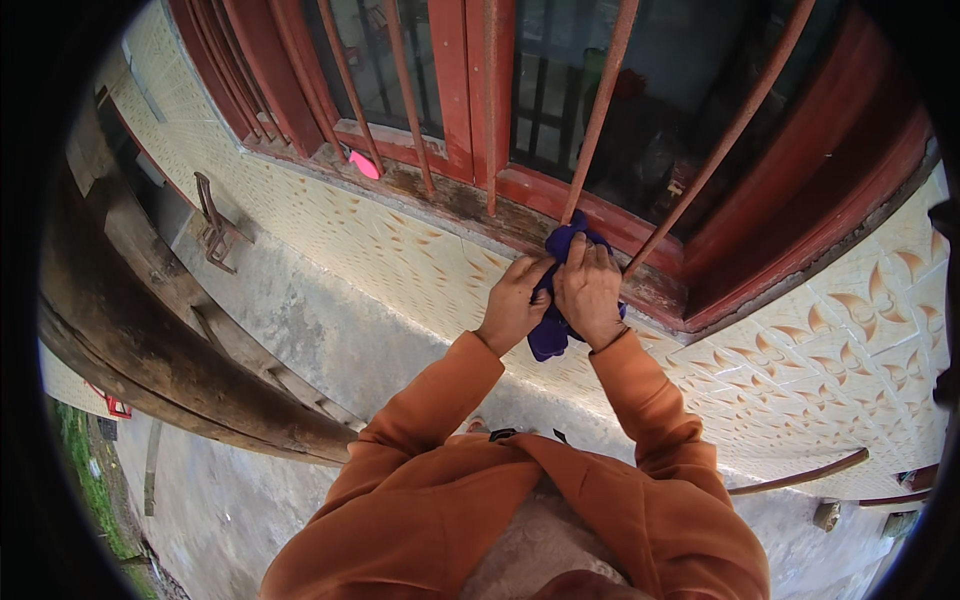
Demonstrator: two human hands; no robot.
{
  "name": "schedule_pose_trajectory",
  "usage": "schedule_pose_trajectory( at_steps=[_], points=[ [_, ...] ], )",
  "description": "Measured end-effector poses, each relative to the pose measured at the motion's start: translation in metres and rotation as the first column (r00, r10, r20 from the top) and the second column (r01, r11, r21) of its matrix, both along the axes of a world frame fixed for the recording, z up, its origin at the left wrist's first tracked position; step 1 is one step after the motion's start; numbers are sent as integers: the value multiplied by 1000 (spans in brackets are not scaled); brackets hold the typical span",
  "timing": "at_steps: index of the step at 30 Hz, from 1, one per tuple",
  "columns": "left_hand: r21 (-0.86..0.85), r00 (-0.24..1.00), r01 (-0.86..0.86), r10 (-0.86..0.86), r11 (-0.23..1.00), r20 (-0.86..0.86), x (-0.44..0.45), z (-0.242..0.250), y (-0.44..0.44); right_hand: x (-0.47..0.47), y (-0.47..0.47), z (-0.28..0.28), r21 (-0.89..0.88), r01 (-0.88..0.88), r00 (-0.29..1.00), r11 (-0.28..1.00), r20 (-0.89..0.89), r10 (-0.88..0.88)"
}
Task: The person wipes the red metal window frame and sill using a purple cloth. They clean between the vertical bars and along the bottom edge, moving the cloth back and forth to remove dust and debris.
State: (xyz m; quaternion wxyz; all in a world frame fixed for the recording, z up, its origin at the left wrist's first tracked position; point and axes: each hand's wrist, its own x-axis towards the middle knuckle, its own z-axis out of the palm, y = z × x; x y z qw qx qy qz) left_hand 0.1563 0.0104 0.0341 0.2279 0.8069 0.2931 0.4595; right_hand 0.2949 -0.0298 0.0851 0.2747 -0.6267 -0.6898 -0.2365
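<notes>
Both my hands are on a dark purple cloth (550,339) at the foot of a rusty window bar (604,105). My left hand (516,300) grips the cloth from its left side, fingers bent into it. On the right, my right hand (590,289) holds it against the bar's lower end, with the knuckles up. Cloth shows above the fingers and hangs down between the wrists over the sill's edge. The worn wooden sill (465,204) runs along under the red window frame (457,90). My palms and some fingertips are hidden.
A pink object (365,165) lies on the sill among the bars to the left. Below is a wall of patterned tiles (847,352). A wooden chair (216,225) stands along the wall, and a large wooden beam (172,367) crosses the left side above the concrete floor (300,300).
</notes>
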Motion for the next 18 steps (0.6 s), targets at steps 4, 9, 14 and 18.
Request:
schedule_pose_trajectory(
  at_steps=[4,9,14,18],
  points=[
    [-328,999,-29,38,944,22,-38,-25,17,-21,-8,-16,53,-9,938,999,-347,27],
    [-415,986,-90,141,905,93,-80,2,56,-27,-49,-33,-39,-211,624,977,-774,104],
    [-276,956,-61,136,959,261,-34,47,60,-30,-62,-28,85,-363,69,928,-991,117],
    [-148,957,-96,132,984,260,10,61,75,-45,-47,-29,65,-349,237,935,-959,155]
  ],
)
